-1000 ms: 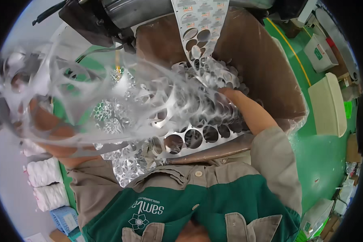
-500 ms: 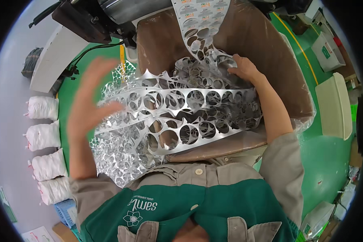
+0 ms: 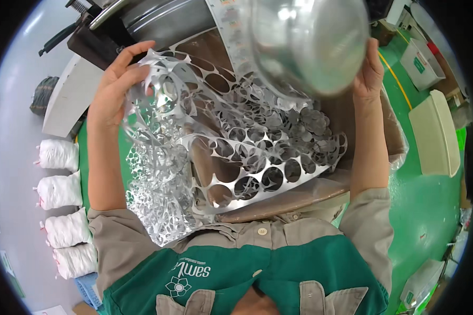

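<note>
A large round metal bowl (image 3: 310, 47), shiny and blurred by motion, is tilted over the far side of a brown bin lined with clear plastic (image 3: 278, 202). My right hand (image 3: 370, 73) grips the bowl at its right rim. Punched silver foil strips (image 3: 263, 181), full of round holes, lie tangled across the bin and hang over its left side. At the upper left, my left hand (image 3: 120, 86) pinches a raised bunch of this foil webbing (image 3: 165, 73). Loose grey discs (image 3: 312, 126) lie among the scrap below the bowl.
A dark machine (image 3: 157, 23) stands beyond the bin, with a printed foil web (image 3: 228, 39) coming down from it. Several white bundles (image 3: 60, 191) line the floor at left. Cream (image 3: 435, 136) and white tubs (image 3: 423, 65) stand at right.
My right hand has come up out of the bin area and now holds the bowl. My left hand has moved to the foil and lifted part of it. Loose discs now show in the bin.
</note>
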### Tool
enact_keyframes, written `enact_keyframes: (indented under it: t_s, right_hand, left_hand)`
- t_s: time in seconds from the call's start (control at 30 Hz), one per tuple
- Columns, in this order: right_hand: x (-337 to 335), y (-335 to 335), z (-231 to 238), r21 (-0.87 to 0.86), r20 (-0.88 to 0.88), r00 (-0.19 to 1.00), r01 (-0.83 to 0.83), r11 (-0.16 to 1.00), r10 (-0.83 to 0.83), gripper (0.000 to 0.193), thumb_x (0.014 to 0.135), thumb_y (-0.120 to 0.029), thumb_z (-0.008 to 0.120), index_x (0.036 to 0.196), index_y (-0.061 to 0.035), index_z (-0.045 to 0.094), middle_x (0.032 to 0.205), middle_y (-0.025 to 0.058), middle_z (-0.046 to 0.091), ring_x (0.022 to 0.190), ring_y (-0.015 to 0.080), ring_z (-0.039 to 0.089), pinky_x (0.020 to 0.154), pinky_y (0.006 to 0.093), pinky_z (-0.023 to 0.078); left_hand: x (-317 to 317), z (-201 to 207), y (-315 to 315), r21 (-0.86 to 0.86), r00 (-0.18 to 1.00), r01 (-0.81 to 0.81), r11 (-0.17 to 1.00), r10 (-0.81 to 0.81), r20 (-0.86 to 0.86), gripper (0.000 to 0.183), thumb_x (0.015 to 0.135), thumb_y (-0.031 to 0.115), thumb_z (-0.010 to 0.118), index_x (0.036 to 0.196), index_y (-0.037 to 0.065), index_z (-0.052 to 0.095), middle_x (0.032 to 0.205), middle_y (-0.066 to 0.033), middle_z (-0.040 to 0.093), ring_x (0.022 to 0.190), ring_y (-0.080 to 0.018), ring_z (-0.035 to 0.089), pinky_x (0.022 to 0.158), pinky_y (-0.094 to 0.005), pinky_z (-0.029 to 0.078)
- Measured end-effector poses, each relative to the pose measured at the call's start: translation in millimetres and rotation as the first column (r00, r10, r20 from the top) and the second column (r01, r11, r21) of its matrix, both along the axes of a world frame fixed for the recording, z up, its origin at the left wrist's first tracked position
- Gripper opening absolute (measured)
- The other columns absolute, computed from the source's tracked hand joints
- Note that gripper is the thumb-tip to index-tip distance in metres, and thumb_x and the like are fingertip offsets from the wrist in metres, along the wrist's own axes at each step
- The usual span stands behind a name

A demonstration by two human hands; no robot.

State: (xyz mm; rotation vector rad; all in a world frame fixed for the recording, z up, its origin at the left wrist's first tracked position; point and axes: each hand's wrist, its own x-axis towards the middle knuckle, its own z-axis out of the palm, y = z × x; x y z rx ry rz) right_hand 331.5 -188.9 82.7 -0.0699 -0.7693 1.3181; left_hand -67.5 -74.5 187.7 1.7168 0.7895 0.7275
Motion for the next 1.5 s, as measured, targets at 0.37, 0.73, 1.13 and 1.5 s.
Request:
enact_keyframes:
  t_s: [0.37,0.73,1.13,1.5]
  right_hand:
    - [-31.3,18.6,-228.2,-0.206,0.432,-0.875,0.142,0.968,0.22,0.036,0.063,-0.032,0.068,0.081,-0.0009,0.067,0.082,0.0172,0.064,0.077,0.0303,0.062,0.066,0.0393,0.049]
    - [-16.0,34.4,-56.7,-0.208,0.236,0.971,0.081,0.975,-0.031,0.065,0.081,-0.046,0.057,0.129,-0.0071,0.038,0.123,0.0135,0.049,0.114,0.03,0.048,0.095,0.0445,0.041]
    - [-28.0,42.8,-133.9,-0.141,0.715,-0.606,0.365,0.92,0.35,0.059,0.067,-0.045,0.064,0.104,-0.0003,0.057,0.101,0.0217,0.06,0.098,0.033,0.057,0.083,0.0399,0.045]
    - [-27.0,27.7,-154.7,-0.673,0.721,0.494,0.338,0.658,0.485,0.06,0.078,-0.041,0.064,0.123,-0.0047,0.046,0.119,0.0134,0.054,0.11,0.0249,0.052,0.091,0.0406,0.042]
  left_hand:
    - [22.6,-20.4,-9.9,0.16,0.971,-0.104,0.982,0.066,0.229,0.048,0.08,0.003,0.055,0.126,0.001,0.043,0.078,-0.003,0.058,0.063,-0.0077,0.053,0.059,-0.02,0.041]
    - [17.0,-138.6,-52.1,0.253,0.679,0.425,0.869,-0.12,-0.725,0.038,0.079,0.027,0.057,0.114,0.014,0.053,0.076,-0.0187,0.062,0.076,-0.0361,0.059,0.07,-0.0455,0.045]
    - [5.4,-130.9,-61.2,0.069,0.735,0.491,0.868,-0.371,-0.567,0.038,0.077,0.025,0.061,0.11,0.008,0.058,0.089,-0.0165,0.062,0.077,-0.0328,0.058,0.069,-0.039,0.044]
    - [-25.8,-67.5,-60.7,0.06,0.947,-0.245,0.968,0.225,0.231,0.039,0.077,0.007,0.061,0.114,-0.001,0.054,0.091,-0.0063,0.061,0.077,-0.0066,0.054,0.067,-0.0213,0.043]
